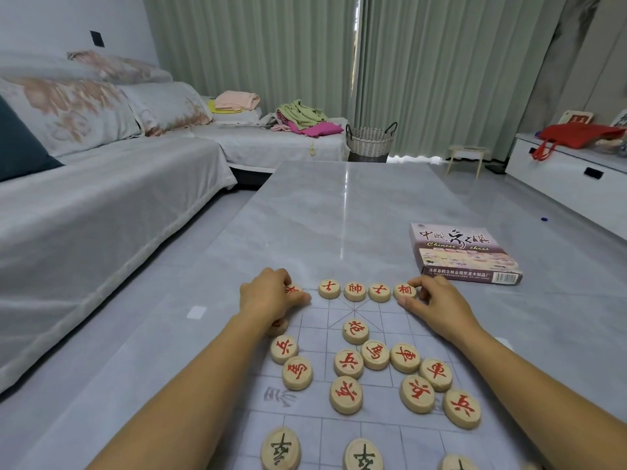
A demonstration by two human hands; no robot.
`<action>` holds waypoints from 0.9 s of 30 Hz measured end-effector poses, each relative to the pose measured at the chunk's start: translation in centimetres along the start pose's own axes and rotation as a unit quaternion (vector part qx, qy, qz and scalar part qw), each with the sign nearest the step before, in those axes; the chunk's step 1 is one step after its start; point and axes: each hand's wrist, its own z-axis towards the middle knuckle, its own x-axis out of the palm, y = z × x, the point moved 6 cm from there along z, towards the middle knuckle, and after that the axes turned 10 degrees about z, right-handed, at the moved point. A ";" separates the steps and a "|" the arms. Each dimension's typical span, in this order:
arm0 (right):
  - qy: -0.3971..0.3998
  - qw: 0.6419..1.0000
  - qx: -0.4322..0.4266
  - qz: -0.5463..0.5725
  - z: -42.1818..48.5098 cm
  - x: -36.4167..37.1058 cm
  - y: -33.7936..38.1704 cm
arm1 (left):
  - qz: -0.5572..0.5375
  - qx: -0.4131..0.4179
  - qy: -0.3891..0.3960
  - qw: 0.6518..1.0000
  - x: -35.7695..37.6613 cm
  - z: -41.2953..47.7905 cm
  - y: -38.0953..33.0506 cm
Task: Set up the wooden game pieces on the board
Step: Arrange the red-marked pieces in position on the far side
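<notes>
A thin translucent game board [315, 432] with a printed grid lies on the grey table. Round wooden pieces with red characters stand in a row along its far edge [355, 291]. My left hand [271, 298] grips a red-marked piece [292, 289] at the left end of that row. My right hand [437, 308] pinches the rightmost piece [404, 291] between thumb and forefinger. Several more red pieces [375, 355] lie scattered mid-board, one partly hidden under my left wrist. Pieces with dark characters [281, 448] sit at the near edge.
The game's box [464, 254] lies on the table to the far right of the board. A sofa with a grey cover [101, 212] runs along the left. A woven basket [370, 142] and a small stool [466, 159] stand beyond the table.
</notes>
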 end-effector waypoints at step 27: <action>0.006 1.000 -0.007 -0.003 0.2 0.3 -0.2 | -0.065 -0.015 0.011 0.998 1.2 1.8 -0.4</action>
